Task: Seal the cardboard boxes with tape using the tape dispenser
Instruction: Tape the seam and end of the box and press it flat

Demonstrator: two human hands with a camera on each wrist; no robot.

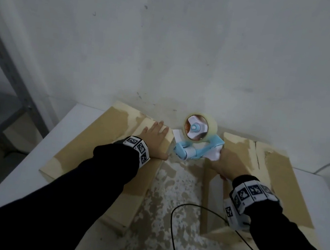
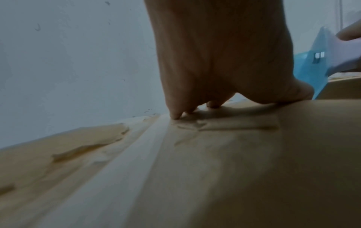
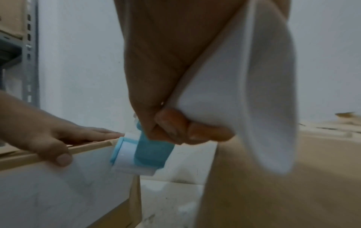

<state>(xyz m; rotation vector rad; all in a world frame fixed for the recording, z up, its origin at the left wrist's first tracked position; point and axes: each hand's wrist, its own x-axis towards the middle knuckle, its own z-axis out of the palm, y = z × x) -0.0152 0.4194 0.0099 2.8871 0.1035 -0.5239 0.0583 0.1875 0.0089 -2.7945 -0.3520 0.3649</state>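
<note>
One light-blue and white plastic tape dispenser [image 1: 196, 148], loaded with one roll of clear tape [image 1: 198, 129], is held in the gap between two brown cardboard boxes, its roller end touching the near right corner of the left cardboard box [image 1: 101, 147]. Its white handle is gripped by the right hand [image 1: 228, 165], whose fingers [image 3: 175, 128] are curled round it. The left hand [image 1: 155, 140] is laid flat on top of the left box with fingers straight, the thumb hooked over the box edge. The right cardboard box [image 1: 280, 173] stands just beside the dispenser. Both boxes rest on one white bench [image 1: 16, 167] against a grey wall [image 1: 191, 54]. One black cable [image 1: 172, 232] is looped over the mottled bench surface between the boxes. One grey metal shelf frame [image 1: 3, 59] is seen at the left.
</note>
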